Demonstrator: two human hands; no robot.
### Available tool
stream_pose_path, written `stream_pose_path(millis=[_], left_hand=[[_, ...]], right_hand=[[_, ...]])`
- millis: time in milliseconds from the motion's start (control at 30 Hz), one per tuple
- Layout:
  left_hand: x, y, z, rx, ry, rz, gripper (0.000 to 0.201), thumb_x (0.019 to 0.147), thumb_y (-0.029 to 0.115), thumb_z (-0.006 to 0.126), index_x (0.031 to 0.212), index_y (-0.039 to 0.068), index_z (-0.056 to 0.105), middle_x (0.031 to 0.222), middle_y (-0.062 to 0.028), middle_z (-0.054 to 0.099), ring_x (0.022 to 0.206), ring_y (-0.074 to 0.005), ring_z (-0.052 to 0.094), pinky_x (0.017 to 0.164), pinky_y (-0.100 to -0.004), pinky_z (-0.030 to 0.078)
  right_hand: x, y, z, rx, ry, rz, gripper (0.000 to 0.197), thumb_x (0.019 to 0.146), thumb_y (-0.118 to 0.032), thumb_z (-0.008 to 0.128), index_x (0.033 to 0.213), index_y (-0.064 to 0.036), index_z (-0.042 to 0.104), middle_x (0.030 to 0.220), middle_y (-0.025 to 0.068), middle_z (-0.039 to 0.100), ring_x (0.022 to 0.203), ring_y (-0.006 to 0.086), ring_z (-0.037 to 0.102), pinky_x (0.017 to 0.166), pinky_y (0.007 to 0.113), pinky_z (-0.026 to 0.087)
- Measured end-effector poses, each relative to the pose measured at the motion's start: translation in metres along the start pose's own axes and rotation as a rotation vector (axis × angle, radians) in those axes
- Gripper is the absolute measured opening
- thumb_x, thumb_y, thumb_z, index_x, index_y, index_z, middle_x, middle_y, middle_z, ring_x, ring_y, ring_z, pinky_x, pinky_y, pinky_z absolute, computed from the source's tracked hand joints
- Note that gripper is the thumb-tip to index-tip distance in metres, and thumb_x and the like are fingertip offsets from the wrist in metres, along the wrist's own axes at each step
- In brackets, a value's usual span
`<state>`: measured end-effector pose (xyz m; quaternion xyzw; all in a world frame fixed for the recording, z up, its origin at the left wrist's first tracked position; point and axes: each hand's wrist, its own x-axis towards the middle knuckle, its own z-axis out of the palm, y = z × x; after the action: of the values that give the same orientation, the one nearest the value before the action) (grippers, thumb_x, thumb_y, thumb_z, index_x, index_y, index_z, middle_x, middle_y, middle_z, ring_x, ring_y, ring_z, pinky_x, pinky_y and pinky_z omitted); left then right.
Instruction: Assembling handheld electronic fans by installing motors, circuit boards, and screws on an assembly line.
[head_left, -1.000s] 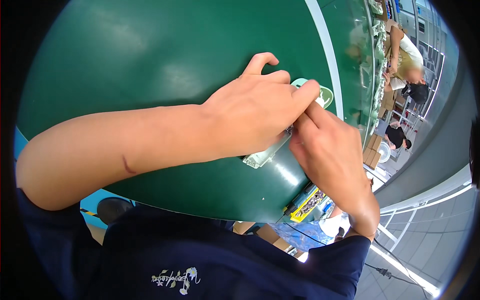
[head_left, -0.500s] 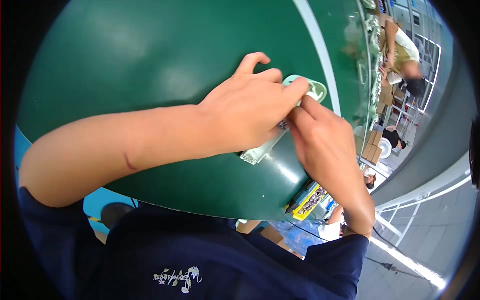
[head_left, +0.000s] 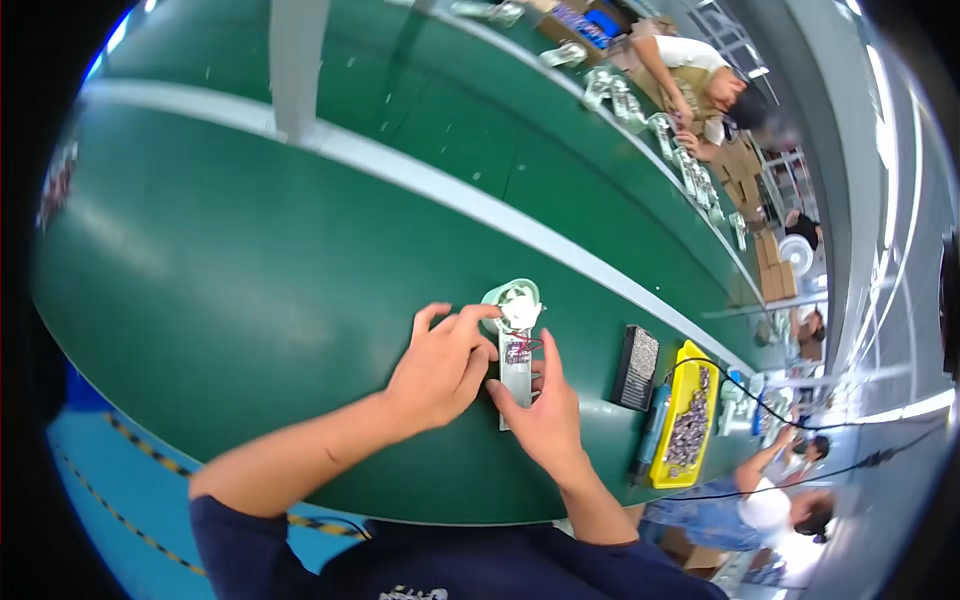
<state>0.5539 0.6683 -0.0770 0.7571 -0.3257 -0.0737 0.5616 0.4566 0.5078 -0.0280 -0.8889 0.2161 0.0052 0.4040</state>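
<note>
A pale green handheld fan housing (head_left: pixel 515 378) lies on the green table, its round head pointing away from me. White fan parts (head_left: pixel 520 308) sit in the head, and red wires (head_left: pixel 527 342) with a small circuit board (head_left: pixel 516 353) show at the top of the handle. My right hand (head_left: pixel 548 412) grips the handle, thumb on its left side and fingers along its right. My left hand (head_left: pixel 440 362) is at the left of the housing, fingers apart, its index finger reaching to the white parts in the head. Whether its thumb touches the housing, I cannot tell.
To the right stand a black box (head_left: pixel 634 370) of small parts, a blue electric screwdriver (head_left: pixel 652 432) with a cable, and a yellow tray (head_left: pixel 658 470) of small metal pieces. A pale rail (head_left: pixel 430 180) crosses the table. A co-worker (head_left: pixel 700 75) handles similar housings beyond.
My hands, earlier close together over the fan head, have come apart. The right hand has moved down to the handle, uncovering the wires and board. The view has shifted, showing more table.
</note>
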Motion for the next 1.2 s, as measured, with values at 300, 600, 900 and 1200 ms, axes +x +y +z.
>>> stream_pose_path(millis=[300,600,900,1200], left_hand=[[0.017,0.011,0.008,-0.079,0.091,-0.007,0.026,0.099,0.013,0.062,0.123,0.003,0.057,0.102,-0.0066,0.073,0.105,-0.0294,0.065,0.106,-0.0455,0.039],[0.011,0.006,0.000,-0.039,0.039,-0.012,0.016,0.094,0.011,0.070,0.110,0.008,0.067,0.097,-0.0029,0.073,0.095,-0.0235,0.068,0.106,-0.0451,0.039],[0.007,0.013,-0.002,0.008,0.033,0.046,0.010,0.092,0.007,0.069,0.102,0.007,0.067,0.091,-0.0083,0.067,0.088,-0.0282,0.065,0.098,-0.0490,0.041],[0.008,0.000,-0.003,-0.091,0.066,0.003,0.011,0.095,0.008,0.068,0.106,0.006,0.069,0.092,-0.0030,0.073,0.091,-0.0246,0.069,0.100,-0.0420,0.045]], right_hand=[[0.231,0.032,-0.049,-0.136,0.377,-0.190,0.060,0.087,-0.034,0.076,0.133,0.0010,0.061,0.121,0.0263,0.070,0.110,0.0376,0.070,0.095,0.043,0.054],[0.448,-0.033,-0.057,0.073,0.559,-0.530,0.057,0.096,-0.030,0.069,0.146,-0.0111,0.048,0.126,0.0126,0.065,0.100,0.0264,0.069,0.079,0.043,0.055],[0.617,-0.041,-0.013,0.767,0.089,0.172,0.044,0.099,-0.028,0.064,0.141,-0.0186,0.058,0.118,0.0064,0.069,0.074,0.0167,0.069,0.054,0.029,0.055],[0.460,-0.040,-0.018,0.844,0.078,-0.030,0.030,0.100,-0.019,0.065,0.124,0.0001,0.069,0.100,0.0079,0.073,0.079,0.0139,0.071,0.062,0.025,0.057]])
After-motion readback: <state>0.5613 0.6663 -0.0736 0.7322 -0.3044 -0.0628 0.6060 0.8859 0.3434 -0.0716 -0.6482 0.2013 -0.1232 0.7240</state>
